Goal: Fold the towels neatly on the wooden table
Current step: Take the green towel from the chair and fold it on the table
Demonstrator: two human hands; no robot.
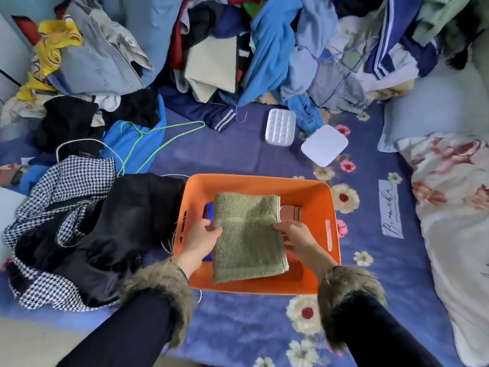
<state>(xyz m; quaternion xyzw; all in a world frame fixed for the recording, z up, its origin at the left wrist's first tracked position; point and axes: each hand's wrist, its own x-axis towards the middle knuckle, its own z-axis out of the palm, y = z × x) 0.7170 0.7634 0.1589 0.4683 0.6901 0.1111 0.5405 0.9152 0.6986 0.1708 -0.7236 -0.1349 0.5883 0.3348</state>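
Note:
A folded olive-green towel [247,237] lies flat over the orange plastic basket [315,192], held at its two sides. My left hand [202,238] grips its left edge, thumb on top. My right hand [296,234] grips the right edge the same way. Under the towel a blue folded cloth [209,209] shows at the left and a reddish-brown striped cloth [292,211] at the right, both inside the basket.
The basket sits on a blue floral blanket [238,321]. A houndstooth and black garment pile [79,234] lies left. A big heap of clothes [238,49] fills the back. Two white boxes [280,127] and a green hanger [148,139] lie beyond; a floral pillow [455,221] at right.

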